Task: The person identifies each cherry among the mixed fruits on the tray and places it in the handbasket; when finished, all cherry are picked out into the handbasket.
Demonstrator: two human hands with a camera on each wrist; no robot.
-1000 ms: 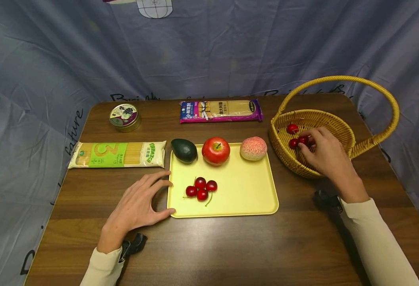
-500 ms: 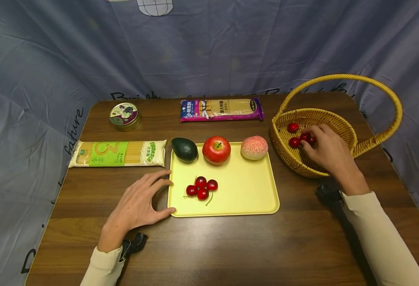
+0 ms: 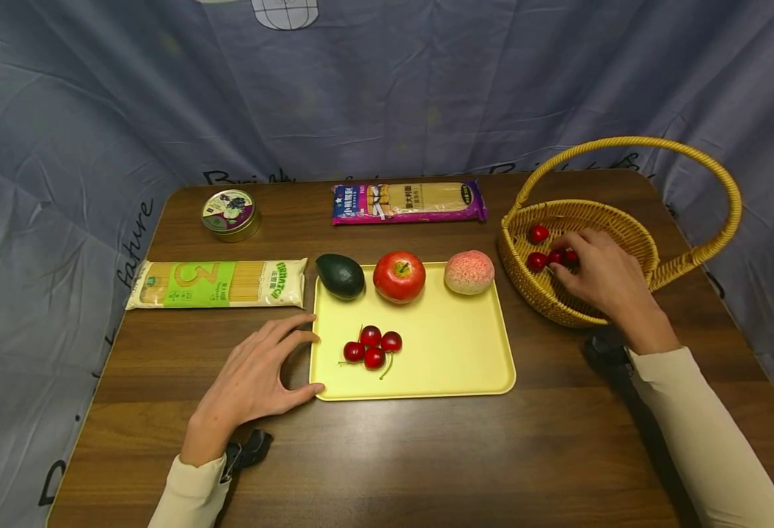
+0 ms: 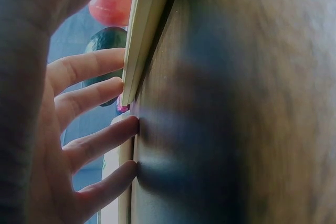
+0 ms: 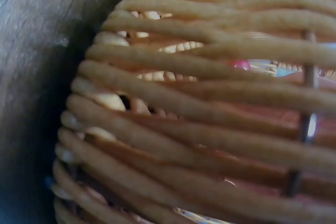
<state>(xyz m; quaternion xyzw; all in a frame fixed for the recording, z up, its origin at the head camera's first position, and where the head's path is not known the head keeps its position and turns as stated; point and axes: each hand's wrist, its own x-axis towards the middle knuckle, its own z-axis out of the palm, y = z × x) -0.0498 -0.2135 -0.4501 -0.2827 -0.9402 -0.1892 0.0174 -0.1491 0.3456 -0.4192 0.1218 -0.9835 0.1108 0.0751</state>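
Left hand (image 3: 251, 375) spread at left edge of tray (image 3: 455, 352), likely steadying; nothing gripped. Right hand (image 3: 603, 275) pinches cherry (image 3: 556, 257) inside basket (image 3: 527, 282).

A makeshift booth; grey-blue cloth (image 3: 387, 95) backs and flanks a wooden table (image 3: 413, 462).

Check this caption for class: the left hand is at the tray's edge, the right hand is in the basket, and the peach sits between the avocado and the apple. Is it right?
The middle fruit is wrong: the head view shows the apple between the avocado and the peach. The left hand is at the edge of the tray, and the right hand is in the basket.
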